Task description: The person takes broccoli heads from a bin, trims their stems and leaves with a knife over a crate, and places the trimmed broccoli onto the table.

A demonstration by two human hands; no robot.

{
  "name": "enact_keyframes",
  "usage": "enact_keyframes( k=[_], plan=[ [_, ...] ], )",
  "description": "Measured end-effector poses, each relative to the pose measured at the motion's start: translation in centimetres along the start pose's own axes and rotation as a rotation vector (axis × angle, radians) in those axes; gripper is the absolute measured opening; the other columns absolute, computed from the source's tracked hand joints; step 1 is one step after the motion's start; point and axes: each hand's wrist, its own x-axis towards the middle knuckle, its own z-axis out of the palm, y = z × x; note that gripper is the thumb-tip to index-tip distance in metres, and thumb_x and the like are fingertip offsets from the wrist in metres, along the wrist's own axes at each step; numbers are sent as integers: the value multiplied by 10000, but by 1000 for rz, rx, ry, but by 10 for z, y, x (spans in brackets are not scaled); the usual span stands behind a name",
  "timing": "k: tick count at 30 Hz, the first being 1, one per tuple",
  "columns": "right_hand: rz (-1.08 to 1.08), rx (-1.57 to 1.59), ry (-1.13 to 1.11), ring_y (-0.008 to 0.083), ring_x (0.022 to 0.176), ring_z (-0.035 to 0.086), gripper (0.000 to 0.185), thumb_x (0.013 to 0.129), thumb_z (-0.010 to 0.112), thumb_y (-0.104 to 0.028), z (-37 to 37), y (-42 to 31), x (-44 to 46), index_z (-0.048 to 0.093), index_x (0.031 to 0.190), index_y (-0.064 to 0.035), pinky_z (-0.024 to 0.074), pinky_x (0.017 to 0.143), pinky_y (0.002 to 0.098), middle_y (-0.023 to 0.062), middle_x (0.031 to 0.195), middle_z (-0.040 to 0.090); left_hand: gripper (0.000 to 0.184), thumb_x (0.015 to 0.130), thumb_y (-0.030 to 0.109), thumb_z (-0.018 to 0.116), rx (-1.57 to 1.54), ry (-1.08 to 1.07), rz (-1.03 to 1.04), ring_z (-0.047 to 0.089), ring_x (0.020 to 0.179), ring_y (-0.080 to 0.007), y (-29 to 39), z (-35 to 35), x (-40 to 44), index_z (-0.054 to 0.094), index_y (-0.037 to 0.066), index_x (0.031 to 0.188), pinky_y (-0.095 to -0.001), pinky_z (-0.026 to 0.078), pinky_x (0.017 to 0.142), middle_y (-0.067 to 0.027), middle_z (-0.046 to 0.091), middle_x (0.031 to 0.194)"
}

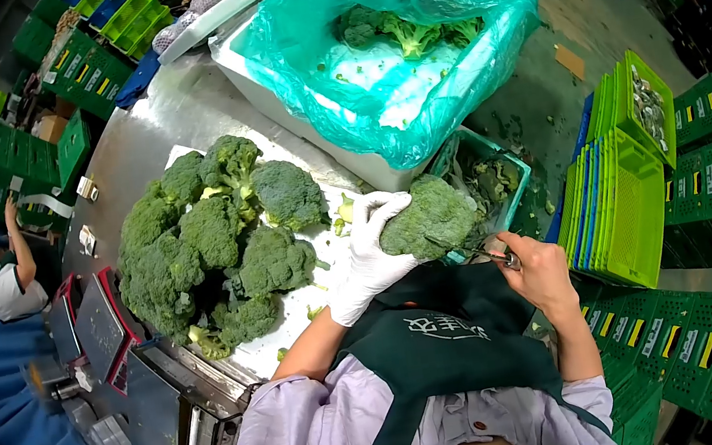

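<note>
My left hand (372, 252), in a white glove, is closed around a head of broccoli (431, 219) in front of my apron. My bare right hand (535, 265) grips a small knife (509, 261); its thin blade points left toward the underside of that broccoli and is partly hidden. Left of my gloved hand, several broccoli heads (214, 230) lie heaped on a white board (323, 250). Beyond my hands stands a white foam box (305, 129) lined with a green plastic bag (293, 48), with a few broccoli heads (406, 35) inside.
A teal crate (514, 199) with leafy trimmings sits just past the held broccoli. Lime-green baskets (627, 219) are stacked at the right, near dark green crates (688, 348). On the left are a machine (140, 411) and another person (10, 279) beside green crates.
</note>
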Motion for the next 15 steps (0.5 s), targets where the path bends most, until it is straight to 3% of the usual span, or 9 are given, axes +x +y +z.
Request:
enact_keyframes(
  k=[9,15],
  plan=[
    [87,-107,-80,309,629,617,267,766,695,-123,6,-4,-2,629,1024,-95,468,527,393,110,721,630,640,545,93,838,53,5,5,543,1029,-257,3,3,-1,589,46,1132,-352,464,883,-113,511,1081],
    [52,-274,252,261,617,612,296,780,699,-107,24,-12,-9,622,1062,-67,475,515,355,107,776,623,637,542,116,847,-4,53,-45,544,1004,-251,1,8,0,593,49,1122,-352,459,868,-106,509,1070]
  ],
)
